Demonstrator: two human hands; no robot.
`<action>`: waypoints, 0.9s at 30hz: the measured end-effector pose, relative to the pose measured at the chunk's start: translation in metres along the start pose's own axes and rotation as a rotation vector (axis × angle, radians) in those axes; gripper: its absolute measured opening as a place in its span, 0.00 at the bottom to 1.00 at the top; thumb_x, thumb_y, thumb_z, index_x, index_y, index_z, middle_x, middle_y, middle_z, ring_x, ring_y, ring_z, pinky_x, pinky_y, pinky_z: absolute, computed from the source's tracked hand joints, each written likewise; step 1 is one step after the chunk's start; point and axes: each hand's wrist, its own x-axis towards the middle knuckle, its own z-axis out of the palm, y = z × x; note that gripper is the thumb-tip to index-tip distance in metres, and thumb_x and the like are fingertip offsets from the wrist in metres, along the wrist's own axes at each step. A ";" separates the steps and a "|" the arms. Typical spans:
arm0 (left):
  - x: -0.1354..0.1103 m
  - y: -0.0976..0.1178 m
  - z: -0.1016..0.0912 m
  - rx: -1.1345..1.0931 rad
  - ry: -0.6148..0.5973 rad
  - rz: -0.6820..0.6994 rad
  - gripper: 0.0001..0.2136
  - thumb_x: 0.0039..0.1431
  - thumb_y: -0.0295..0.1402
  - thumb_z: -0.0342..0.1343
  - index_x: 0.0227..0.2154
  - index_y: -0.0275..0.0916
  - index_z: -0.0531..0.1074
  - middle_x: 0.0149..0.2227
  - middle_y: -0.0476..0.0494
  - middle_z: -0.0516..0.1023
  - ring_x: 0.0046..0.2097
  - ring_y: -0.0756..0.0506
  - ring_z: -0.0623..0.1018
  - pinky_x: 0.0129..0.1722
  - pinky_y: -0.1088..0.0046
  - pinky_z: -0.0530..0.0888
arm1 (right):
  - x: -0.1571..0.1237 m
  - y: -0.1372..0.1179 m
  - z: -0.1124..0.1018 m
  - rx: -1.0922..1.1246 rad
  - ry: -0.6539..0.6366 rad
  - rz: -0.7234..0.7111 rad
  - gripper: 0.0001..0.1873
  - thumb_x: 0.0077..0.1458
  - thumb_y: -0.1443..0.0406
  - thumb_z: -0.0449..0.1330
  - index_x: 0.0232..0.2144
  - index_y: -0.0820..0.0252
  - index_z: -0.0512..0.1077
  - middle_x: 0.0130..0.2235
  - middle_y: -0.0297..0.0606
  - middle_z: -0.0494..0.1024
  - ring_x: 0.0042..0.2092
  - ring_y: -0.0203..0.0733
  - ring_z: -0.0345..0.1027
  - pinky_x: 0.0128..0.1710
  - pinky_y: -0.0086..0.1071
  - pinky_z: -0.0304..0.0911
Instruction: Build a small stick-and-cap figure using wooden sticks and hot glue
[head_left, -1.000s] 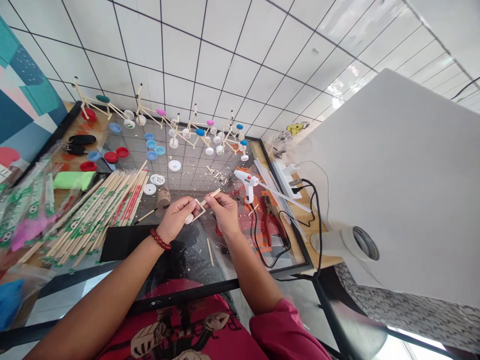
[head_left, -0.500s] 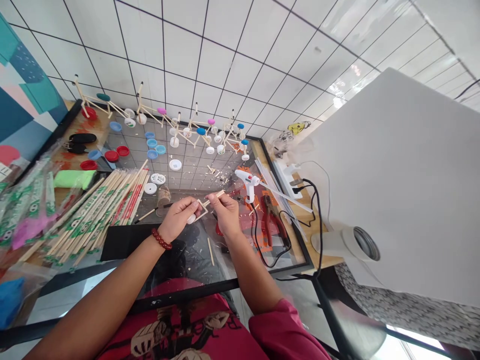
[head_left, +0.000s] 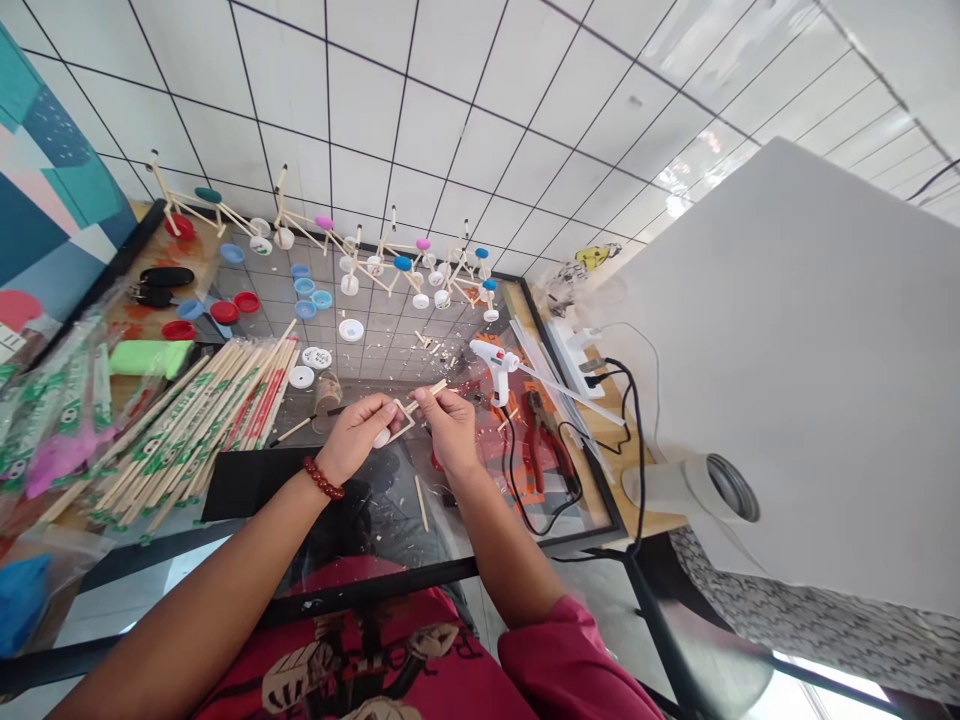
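Between my hands is a small frame of wooden sticks point(head_left: 406, 424) with a white cap point(head_left: 382, 438) at its lower left. My left hand point(head_left: 361, 430), a red bead bracelet on its wrist, pinches the left part of this frame. Thumb and fingers of my right hand point(head_left: 448, 420) are closed on its right end, where stick ends poke out past the thumb. The fingers hide part of the joints. A loose wooden stick point(head_left: 421, 503) lies on the glass below. To the right rests a white glue gun point(head_left: 496, 370), apart from my hands.
Bicycle-like stick models point(head_left: 390, 265) line the wall. Blue caps point(head_left: 305, 287), red caps point(head_left: 223, 311) and wrapped chopsticks point(head_left: 187, 430) lie at left. Red-handled pliers point(head_left: 534, 440), glue sticks point(head_left: 570, 390), a black cord and a power strip point(head_left: 576, 355) are at right.
Both hands keep their grip on the stick frame. My right hand has shifted very slightly to the left; the rest stays in place.
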 end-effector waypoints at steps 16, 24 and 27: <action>0.002 0.004 0.002 -0.016 0.051 0.000 0.23 0.55 0.61 0.63 0.23 0.47 0.75 0.28 0.40 0.77 0.29 0.42 0.72 0.29 0.61 0.69 | 0.010 0.009 -0.006 0.177 0.038 0.007 0.26 0.51 0.40 0.69 0.37 0.56 0.82 0.34 0.37 0.81 0.34 0.39 0.67 0.39 0.35 0.67; 0.001 0.002 0.004 -0.074 -0.017 -0.047 0.22 0.53 0.59 0.68 0.24 0.44 0.76 0.27 0.44 0.76 0.27 0.44 0.74 0.28 0.64 0.70 | 0.007 0.007 -0.009 0.106 0.019 -0.032 0.19 0.52 0.46 0.70 0.33 0.55 0.84 0.29 0.33 0.75 0.33 0.39 0.66 0.39 0.35 0.65; 0.002 -0.001 0.003 -0.097 -0.022 -0.044 0.23 0.53 0.58 0.68 0.26 0.41 0.75 0.27 0.46 0.75 0.27 0.46 0.74 0.27 0.67 0.70 | 0.006 0.002 -0.006 0.139 0.032 -0.031 0.17 0.47 0.49 0.73 0.29 0.55 0.81 0.30 0.33 0.77 0.32 0.38 0.65 0.39 0.35 0.66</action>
